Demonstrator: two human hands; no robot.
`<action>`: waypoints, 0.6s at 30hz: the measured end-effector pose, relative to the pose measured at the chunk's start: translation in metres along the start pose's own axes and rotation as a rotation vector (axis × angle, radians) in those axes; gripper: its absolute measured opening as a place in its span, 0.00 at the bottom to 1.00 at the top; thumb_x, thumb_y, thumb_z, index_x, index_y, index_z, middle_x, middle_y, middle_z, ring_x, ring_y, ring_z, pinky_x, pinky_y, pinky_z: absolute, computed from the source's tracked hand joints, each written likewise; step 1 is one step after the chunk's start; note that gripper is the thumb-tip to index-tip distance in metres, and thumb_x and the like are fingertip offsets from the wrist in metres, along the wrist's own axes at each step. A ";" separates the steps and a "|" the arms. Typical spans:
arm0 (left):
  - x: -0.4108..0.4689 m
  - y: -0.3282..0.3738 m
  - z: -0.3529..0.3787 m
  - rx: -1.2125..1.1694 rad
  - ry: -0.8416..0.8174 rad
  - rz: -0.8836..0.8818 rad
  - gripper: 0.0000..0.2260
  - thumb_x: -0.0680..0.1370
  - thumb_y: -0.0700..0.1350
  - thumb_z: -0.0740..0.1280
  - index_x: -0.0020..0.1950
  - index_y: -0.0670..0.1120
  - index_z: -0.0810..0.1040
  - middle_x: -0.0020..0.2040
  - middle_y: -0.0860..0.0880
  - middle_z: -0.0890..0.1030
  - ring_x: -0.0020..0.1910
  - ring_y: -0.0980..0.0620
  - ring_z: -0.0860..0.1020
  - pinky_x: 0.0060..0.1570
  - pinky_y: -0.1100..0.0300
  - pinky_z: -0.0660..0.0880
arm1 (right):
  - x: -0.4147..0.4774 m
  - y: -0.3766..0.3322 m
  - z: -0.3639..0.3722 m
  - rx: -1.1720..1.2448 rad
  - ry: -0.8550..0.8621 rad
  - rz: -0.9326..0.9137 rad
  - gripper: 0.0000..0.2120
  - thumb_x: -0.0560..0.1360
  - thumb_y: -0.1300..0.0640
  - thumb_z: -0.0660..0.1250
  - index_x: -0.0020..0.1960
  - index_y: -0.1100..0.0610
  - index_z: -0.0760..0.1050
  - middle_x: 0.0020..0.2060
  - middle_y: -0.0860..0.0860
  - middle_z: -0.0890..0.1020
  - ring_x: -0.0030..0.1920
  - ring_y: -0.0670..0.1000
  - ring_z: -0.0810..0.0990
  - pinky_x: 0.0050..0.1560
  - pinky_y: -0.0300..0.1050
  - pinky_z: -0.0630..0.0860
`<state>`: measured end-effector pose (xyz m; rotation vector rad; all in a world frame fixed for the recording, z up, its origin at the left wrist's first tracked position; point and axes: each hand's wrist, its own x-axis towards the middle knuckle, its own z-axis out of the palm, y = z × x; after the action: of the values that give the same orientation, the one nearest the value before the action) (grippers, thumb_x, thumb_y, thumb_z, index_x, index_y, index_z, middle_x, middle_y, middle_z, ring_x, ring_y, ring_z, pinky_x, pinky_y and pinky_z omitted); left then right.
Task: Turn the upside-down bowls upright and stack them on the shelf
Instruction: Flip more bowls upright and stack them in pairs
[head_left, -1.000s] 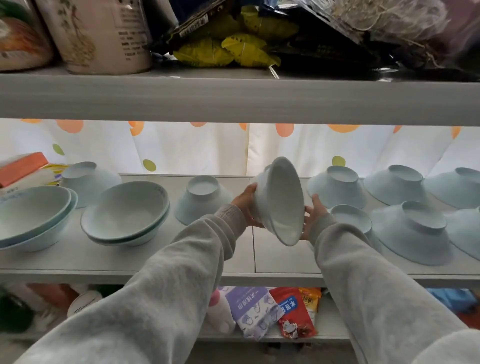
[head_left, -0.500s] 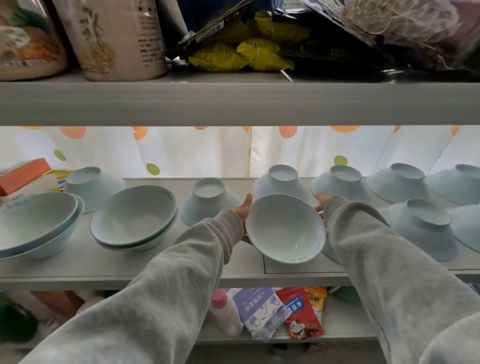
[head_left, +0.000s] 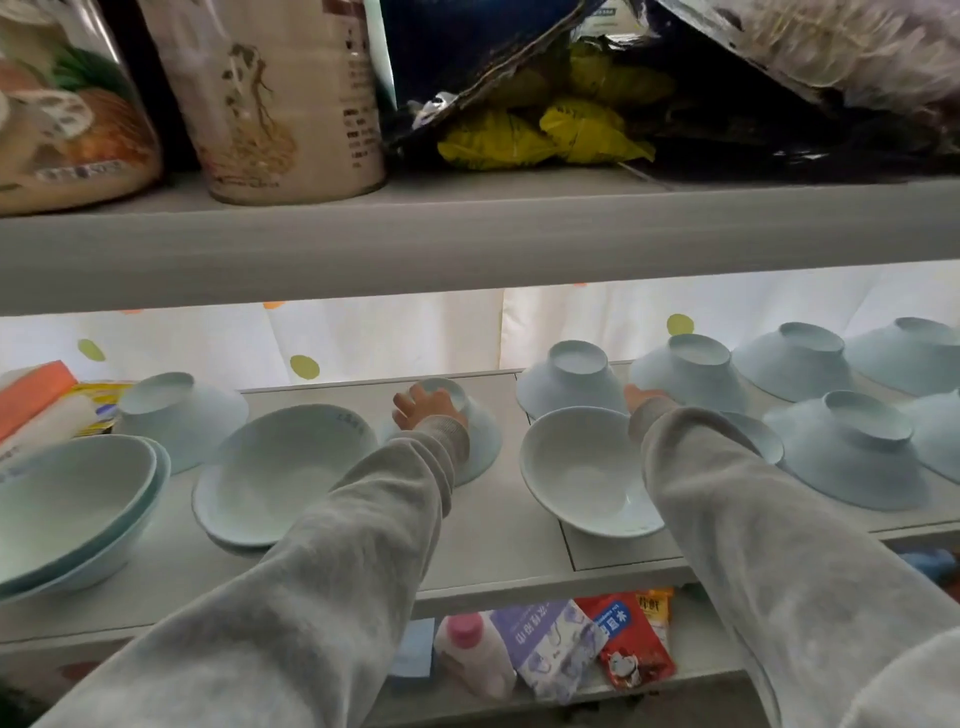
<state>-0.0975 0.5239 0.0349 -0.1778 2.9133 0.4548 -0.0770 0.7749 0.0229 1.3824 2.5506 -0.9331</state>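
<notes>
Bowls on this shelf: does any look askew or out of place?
Yes. The upright bowl by the right hand looks tipped toward the shelf's front edge and stands alone, not nested in the stack to its left.

Both arms stretched forward, roughly parallel, in loose grey sleeves. Left sleeve (head_left: 337, 519) runs up from the lower left and bunches at the cuff. Left hand (head_left: 428, 408) is back-up, with fingers (head_left: 402, 410) curled over the raised foot of an upside-down bowl (head_left: 483, 441), gripping it from the near-left side. Right sleeve (head_left: 753, 519) rises from the lower right, with the forearm angled slightly inward. Right hand (head_left: 641, 396) is nearly swallowed by the cuff: only a small patch shows past the fabric, blurred, and the finger pose is unreadable. The two hands are well apart.
</notes>
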 end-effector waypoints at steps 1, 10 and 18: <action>0.003 -0.001 0.003 0.028 -0.013 0.003 0.19 0.79 0.47 0.58 0.71 0.52 0.69 0.75 0.48 0.57 0.74 0.41 0.53 0.75 0.50 0.52 | -0.002 -0.002 0.000 -0.029 0.022 -0.006 0.28 0.78 0.44 0.54 0.73 0.58 0.60 0.70 0.61 0.64 0.71 0.60 0.62 0.73 0.51 0.57; 0.019 -0.001 0.011 0.031 -0.026 0.021 0.20 0.80 0.43 0.58 0.72 0.49 0.66 0.76 0.49 0.56 0.76 0.40 0.51 0.71 0.35 0.53 | -0.025 0.006 -0.014 0.101 0.105 -0.100 0.27 0.81 0.52 0.54 0.74 0.68 0.56 0.72 0.66 0.61 0.72 0.63 0.60 0.72 0.55 0.58; 0.037 0.004 -0.007 -0.194 -0.078 0.023 0.16 0.77 0.46 0.64 0.65 0.46 0.75 0.66 0.46 0.75 0.67 0.43 0.72 0.68 0.47 0.66 | -0.032 -0.005 -0.007 0.220 0.131 -0.013 0.26 0.81 0.51 0.53 0.73 0.66 0.56 0.71 0.64 0.61 0.72 0.61 0.61 0.71 0.51 0.58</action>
<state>-0.1356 0.5224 0.0351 -0.1498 2.7950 0.7315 -0.0605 0.7530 0.0422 1.5332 2.6183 -1.1952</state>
